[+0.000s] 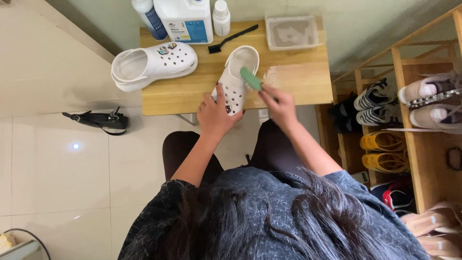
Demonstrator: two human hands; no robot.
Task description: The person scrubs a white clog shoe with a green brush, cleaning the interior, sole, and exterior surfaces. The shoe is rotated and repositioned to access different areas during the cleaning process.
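A white perforated clog (237,77) lies on the small wooden table (308,82), toe toward me. My left hand (216,113) grips its toe end and steadies it. My right hand (277,103) holds a green brush (250,78) pressed against the clog's right side near its opening. A second white clog (151,65) with small charms rests at the table's left end, partly over the edge.
At the table's back stand a large white jug (184,19), two smaller bottles (221,17), a black brush (232,38) and a clear tray of murky water (292,32). A wooden shoe rack (423,149) full of shoes is at right. A black strap bag (98,120) lies on the tiled floor.
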